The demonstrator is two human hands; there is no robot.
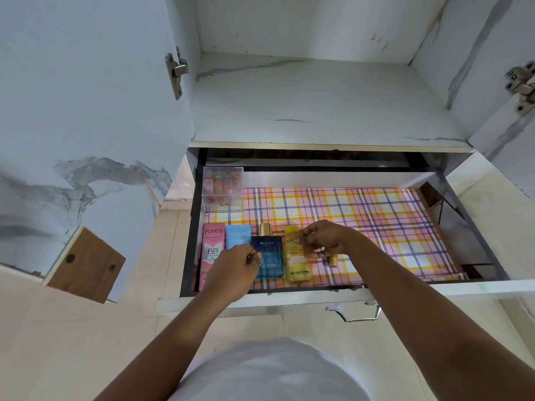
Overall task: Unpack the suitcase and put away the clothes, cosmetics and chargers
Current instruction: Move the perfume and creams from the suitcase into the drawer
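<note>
**Four cosmetics lined up in the open drawer, a fifth small one beside them**

The drawer stands pulled out of the wardrobe, its floor covered by one plaid liner. Along the front left lie four cosmetics in a row, side by side: one pink Pond's BB cream box, one light blue tube, one blue cologne bottle with a gold cap, and one yellow bottle. Just right of the yellow bottle lies one small gold tube, partly hidden under the right hand. One clear plastic box of small coloured items sits at the back left corner.

The left hand hovers over the cologne bottle's left edge, fingers curled and pinching a thin pin-like thing. The right hand is above the yellow bottle, fingertips curled together at its upper part; whether they grip it I cannot tell.

Two hinges show on the wardrobe sides, and one metal handle on the drawer front.
</note>
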